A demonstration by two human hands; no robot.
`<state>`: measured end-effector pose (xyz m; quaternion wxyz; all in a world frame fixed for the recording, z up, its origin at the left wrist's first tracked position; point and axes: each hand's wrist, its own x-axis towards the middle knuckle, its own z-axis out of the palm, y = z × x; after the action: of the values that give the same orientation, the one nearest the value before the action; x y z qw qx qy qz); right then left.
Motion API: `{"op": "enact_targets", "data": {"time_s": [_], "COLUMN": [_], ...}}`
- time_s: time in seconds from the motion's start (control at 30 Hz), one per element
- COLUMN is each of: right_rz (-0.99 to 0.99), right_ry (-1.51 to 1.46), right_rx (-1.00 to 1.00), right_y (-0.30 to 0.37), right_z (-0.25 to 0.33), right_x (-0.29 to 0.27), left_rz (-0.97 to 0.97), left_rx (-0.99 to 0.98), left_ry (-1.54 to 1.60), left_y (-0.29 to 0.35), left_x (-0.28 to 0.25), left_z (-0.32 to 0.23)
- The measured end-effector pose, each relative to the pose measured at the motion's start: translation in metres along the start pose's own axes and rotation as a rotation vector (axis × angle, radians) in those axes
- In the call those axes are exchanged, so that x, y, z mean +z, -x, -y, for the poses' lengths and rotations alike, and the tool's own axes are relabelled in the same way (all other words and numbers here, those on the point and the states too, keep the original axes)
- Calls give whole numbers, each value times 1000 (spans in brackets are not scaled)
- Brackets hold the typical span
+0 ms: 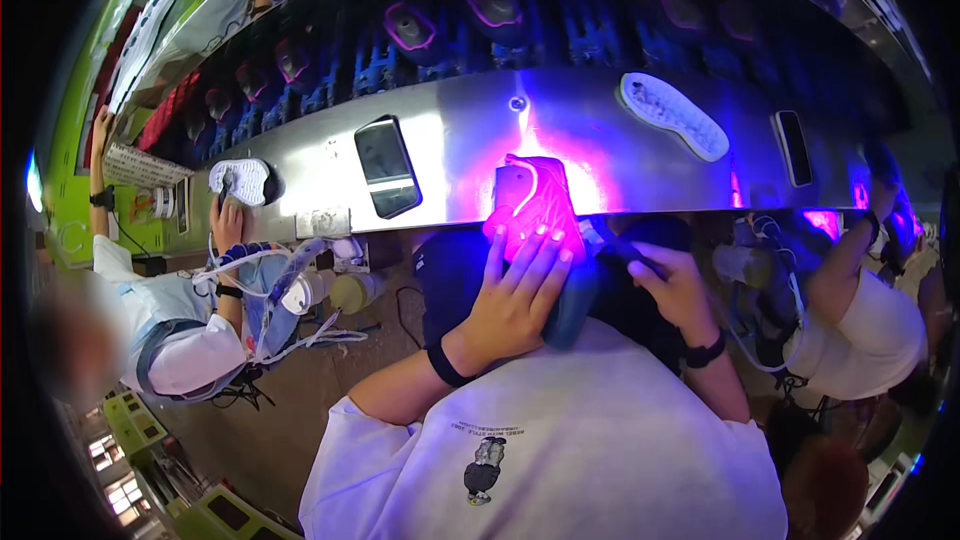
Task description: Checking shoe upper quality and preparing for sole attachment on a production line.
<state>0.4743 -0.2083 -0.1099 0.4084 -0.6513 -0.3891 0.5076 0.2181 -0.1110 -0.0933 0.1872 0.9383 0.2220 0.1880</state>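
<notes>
A shoe upper (545,202), glowing pink-red under a violet light, rests with its far end on the metal bench and its near part over the front edge. Across its near side lies my left hand (515,290), fingers stretched over the surface and holding it. What my left thumb does is hidden. My right hand (678,285) is closed around the dark handle of a thin tool (636,252), whose pale tip points at the right side of the upper. The tip's exact shape is too blurred to tell.
A white shoe sole (675,117) lies to the right on the bench (455,145), and a black phone (388,167) to the left. Farther right is another phone (793,148). Behind, shoe parts ride on a dark rack (440,25). People work at both sides; the left one handles a white sole (240,180).
</notes>
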Motion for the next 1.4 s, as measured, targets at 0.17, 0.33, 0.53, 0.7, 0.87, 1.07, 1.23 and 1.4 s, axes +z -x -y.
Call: {"op": "enact_targets", "data": {"time_s": [0.17,0.33,0.53,0.7,0.87,1.07,1.23,1.4], "right_rz": [50,-15,-37,-70,-81,-71,-132,-319], "right_ry": [-55,3,-11,-68,-197,-332,-353,-229], "right_rx": [16,21,11,2,7,55,53,72], "right_y": [13,29,36,42,53,65,74,77], "right_z": [4,13,13,3,-4,0,5,18], "right_x": [-19,-30,-38,-38,-34,-33,-34,-30], "left_rz": [-13,13,-4,-12,-42,-113,-127,-145], "left_rx": [-75,-69,-92,-106,-144,-171,-190,-218], "left_ry": [30,2,4,-9,2,-27,-76,-110], "left_y": [-18,-34,-51,-61,-72,-89,-108,-124], "left_x": [-2,1,-3,-2,-1,3,6,14], "left_z": [-13,-22,-30,-33,-39,-41,-42,-40]}}
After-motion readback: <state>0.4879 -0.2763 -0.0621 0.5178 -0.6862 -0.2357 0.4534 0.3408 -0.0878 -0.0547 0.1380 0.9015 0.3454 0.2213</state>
